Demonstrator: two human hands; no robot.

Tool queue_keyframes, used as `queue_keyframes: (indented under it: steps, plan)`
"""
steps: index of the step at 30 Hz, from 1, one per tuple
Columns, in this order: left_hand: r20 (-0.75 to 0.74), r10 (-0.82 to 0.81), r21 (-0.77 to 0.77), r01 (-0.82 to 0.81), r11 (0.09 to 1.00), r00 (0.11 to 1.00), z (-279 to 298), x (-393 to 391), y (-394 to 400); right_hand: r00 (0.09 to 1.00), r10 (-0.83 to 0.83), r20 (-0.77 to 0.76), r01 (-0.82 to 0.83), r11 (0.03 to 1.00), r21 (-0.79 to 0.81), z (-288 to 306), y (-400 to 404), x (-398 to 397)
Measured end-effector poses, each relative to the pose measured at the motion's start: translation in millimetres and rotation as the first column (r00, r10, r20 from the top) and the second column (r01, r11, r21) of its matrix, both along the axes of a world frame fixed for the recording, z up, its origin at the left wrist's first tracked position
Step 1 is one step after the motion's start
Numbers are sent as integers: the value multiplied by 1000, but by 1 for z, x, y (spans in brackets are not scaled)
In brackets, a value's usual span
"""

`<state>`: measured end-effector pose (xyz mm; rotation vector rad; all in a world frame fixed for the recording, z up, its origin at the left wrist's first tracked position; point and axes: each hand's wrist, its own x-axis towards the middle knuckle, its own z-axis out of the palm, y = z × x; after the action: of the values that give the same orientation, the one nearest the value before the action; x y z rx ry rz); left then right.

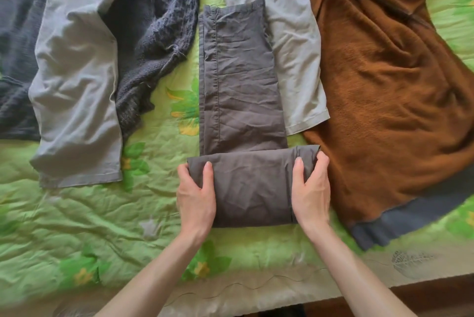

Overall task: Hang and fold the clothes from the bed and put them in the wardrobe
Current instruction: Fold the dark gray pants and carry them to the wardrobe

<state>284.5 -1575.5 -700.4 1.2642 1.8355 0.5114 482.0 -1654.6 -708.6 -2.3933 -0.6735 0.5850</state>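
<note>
Trousers dark grey, mid-bed on green quilt, near end folded over. Left hand and right hand clasp fold's side edges. Cloth looks light, limp, creasing; best held at both ends, layers pinched together.

Bed: covered by a green quilt with a leaf-and-flower print.
Dark grey trousers: lying lengthwise at the centre, near end folded over into a thick band.
Left hand: grips the left end of the folded band, thumb on top, fingers curled round the edge.
Right hand: grips the right end of the band, thumb on top, fingers wrapped round the side.
Light grey trousers: spread wide, one leg to the left, the other partly under the dark pair.
Dark knitted garment: crumpled, between the two trouser legs.
Brown fleece garment: at right, with a grey ribbed hem, touching the light grey leg.
</note>
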Motion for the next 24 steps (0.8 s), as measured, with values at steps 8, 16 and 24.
queue_keyframes:
  steps: [8, 16, 24]
  plan:
    - [-16, -32, 63, 33, 997, 999, -8, -6, -1, 994, -63, -91, 85, 960, 268, 0, -12, -9]
    - [-79, -39, 79, 45, 996, 996, -14, -3, 1, 909, 4, -417, 31, 997, 76, 13, 7, 18]
    - [-102, -35, 88, 44, 995, 994, -18, -3, 0, 898, 2, -439, 88, 979, 184, 18, 3, 3]
